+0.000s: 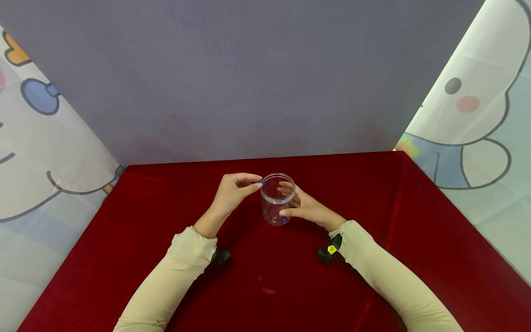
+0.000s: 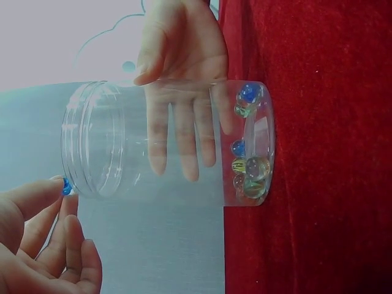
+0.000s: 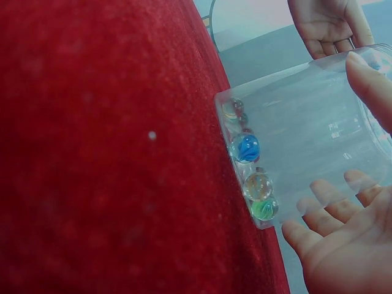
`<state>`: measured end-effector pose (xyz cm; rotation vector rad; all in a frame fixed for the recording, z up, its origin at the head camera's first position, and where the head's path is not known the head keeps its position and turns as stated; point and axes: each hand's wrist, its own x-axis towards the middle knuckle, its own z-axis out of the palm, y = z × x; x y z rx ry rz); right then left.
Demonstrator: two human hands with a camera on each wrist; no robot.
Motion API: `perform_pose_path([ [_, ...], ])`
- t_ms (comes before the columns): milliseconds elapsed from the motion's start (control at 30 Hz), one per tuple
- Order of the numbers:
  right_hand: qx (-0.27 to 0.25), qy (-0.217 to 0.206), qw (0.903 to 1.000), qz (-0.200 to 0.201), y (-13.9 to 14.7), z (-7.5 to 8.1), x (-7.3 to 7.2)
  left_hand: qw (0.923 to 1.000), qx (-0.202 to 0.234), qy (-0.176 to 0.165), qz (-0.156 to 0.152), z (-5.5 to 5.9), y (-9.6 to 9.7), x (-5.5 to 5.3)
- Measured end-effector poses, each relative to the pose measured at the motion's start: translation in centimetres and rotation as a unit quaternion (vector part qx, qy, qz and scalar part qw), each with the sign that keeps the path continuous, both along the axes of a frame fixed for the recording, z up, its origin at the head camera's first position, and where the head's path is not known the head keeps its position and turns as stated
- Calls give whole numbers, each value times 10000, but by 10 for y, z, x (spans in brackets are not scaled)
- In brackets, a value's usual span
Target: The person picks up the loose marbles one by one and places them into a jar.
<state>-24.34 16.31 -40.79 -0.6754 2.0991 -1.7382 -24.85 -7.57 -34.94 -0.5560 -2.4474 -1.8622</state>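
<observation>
A clear plastic jar (image 1: 271,210) stands upright on the red cloth, its wide mouth uncovered. Several glass marbles lie on its bottom, among them a blue one (image 3: 246,148), a green one (image 3: 264,209) and a yellow-striped one (image 2: 239,166). My left hand (image 1: 230,193) pinches another blue marble (image 2: 66,187) between thumb and fingertips, right at the left side of the jar's rim. From the right, my right hand (image 1: 307,207) holds the jar, thumb on the near side and fingers spread around the far side.
The red cloth (image 1: 265,286) covers the table, which ends at a grey panel (image 1: 265,83) behind. Cartoon-printed sheets hang at the left (image 1: 37,152) and right (image 1: 469,120). A small dark camera (image 1: 325,255) is strapped at the right wrist.
</observation>
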Motion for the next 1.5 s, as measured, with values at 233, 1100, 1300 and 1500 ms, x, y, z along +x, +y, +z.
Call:
perform_pose_path([
  [233, -19, 19, 10000, 63, 1, -2, 0, 9999, 157, 5, -14, -2, 2, -1],
  [1100, -39, 36, 10000, 27, 3, -4, -4, 9996, 2, 266, 19, 19, 10, 16],
  [1300, -22, 36, 10000, 5, 3, -5, -4, 9997, 42, 243, 12, 17, 10, 15],
  [1500, 13, 67, 10000, -4, 4, -6, -5, 9996, 56, 258, 30, 17, 11, 14],
])
